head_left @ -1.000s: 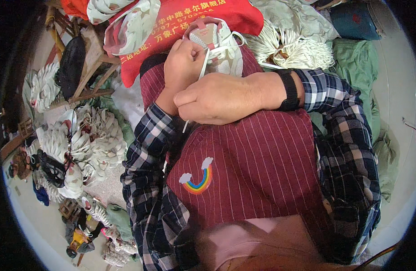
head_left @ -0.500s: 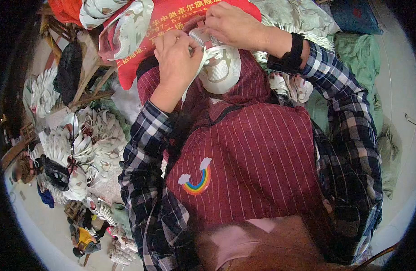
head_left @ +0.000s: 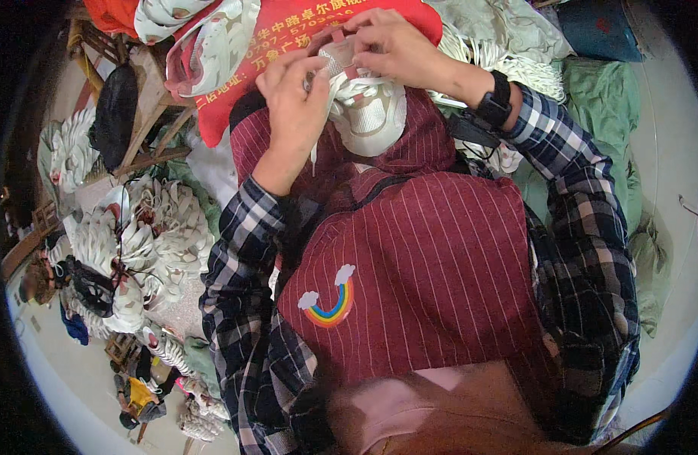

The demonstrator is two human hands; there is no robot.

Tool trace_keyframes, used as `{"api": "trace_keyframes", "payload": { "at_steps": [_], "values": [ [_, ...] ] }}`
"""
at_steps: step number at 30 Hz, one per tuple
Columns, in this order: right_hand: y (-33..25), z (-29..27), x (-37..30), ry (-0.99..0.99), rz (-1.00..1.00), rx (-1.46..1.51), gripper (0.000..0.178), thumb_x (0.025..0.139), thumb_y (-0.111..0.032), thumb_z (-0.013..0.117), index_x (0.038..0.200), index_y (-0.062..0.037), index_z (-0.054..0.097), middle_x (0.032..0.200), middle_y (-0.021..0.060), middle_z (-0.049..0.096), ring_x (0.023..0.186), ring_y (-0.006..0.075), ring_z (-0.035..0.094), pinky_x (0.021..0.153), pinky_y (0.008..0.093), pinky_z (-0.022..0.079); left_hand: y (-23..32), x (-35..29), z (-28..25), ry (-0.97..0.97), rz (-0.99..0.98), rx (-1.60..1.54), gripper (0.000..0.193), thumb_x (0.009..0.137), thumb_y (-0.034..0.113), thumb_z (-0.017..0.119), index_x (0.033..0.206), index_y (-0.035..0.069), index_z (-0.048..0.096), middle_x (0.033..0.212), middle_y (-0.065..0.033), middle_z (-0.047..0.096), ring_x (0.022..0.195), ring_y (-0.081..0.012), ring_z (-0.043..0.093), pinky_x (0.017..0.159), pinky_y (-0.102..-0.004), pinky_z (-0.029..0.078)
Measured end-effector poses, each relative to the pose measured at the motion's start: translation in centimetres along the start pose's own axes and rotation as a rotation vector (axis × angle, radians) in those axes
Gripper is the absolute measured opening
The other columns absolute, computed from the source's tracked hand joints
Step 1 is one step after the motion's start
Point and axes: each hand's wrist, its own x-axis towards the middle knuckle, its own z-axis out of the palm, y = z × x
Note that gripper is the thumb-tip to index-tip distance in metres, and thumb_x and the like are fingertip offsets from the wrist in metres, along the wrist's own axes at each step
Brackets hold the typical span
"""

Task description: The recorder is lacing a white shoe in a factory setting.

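Note:
A white shoe upper with pinkish trim lies toe toward me on my lap, over a dark red striped apron. White shoelace crosses its throat in loose loops, and one lace end hangs down at the left. My left hand is closed on the upper's left edge, thumb and forefinger beside the lace. Bent over the opposite eyelet edge is my right hand, its fingertips pinched there. Whether a lace tip is between those fingertips is hidden.
Beyond the shoe lies a red printed cloth, with another white shoe upper on it. Heaps of white shoe parts stand at left. White laces and a green sack are at right. Another person sits lower left.
The lace beside my left hand now lies in loops across the shoe's throat, with its end hanging lower. My right hand has shifted slightly right and down, fingertips nearer the eyelets.

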Motion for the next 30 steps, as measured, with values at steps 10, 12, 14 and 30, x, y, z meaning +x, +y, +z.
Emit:
{"api": "trace_keyframes", "payload": {
  "at_steps": [10, 12, 14, 30],
  "values": [
    [-1.4, -1.2, 0.8, -0.012, 0.530, 1.008, 0.018, 0.095, -0.022, 0.056, 0.091, -0.0059, 0.062, 0.093, 0.0050, 0.067, 0.072, 0.0115, 0.062, 0.062, 0.0258, 0.049, 1.1, -2.0, -0.5, -0.181, -0.360, -0.366, 0.019, 0.080, 0.009, 0.074, 0.089, 0.001, 0.060, 0.086, -0.0040, 0.056, 0.069, -0.0092, 0.055, 0.064, -0.0246, 0.049],
    [-3.2, -0.6, 0.9, 0.041, 0.745, 1.247, 0.018, 0.100, -0.025, 0.050, 0.095, -0.0102, 0.059, 0.082, 0.0004, 0.063, 0.053, 0.0045, 0.052, 0.049, 0.0183, 0.042, 0.9, -1.9, -0.3, -0.148, -0.450, -0.432, 0.020, 0.079, 0.010, 0.075, 0.089, 0.001, 0.060, 0.085, -0.0037, 0.057, 0.067, -0.0085, 0.055, 0.062, -0.0241, 0.048],
    [-2.8, -0.6, 0.6, 0.011, 0.743, 1.338, 0.017, 0.099, -0.024, 0.050, 0.094, -0.0102, 0.058, 0.082, 0.0006, 0.063, 0.054, 0.0049, 0.052, 0.049, 0.0183, 0.041, 0.1, -1.8, -0.2, -0.151, -0.331, -0.356, 0.019, 0.080, 0.008, 0.073, 0.089, 0.000, 0.059, 0.081, -0.0035, 0.057, 0.064, -0.0074, 0.053, 0.059, -0.0234, 0.047],
    [-0.2, -4.5, 0.2, 0.133, 0.970, 1.522, 0.019, 0.099, -0.014, 0.041, 0.080, -0.0134, 0.045, 0.070, -0.0040, 0.045, 0.059, 0.0071, 0.041, 0.055, 0.0223, 0.039, -0.3, -2.0, -0.3, -0.371, -0.469, -0.289, 0.027, 0.076, 0.011, 0.073, 0.096, 0.000, 0.059, 0.086, -0.0121, 0.064, 0.077, -0.0218, 0.064, 0.069, -0.0331, 0.052]
  ]
}}
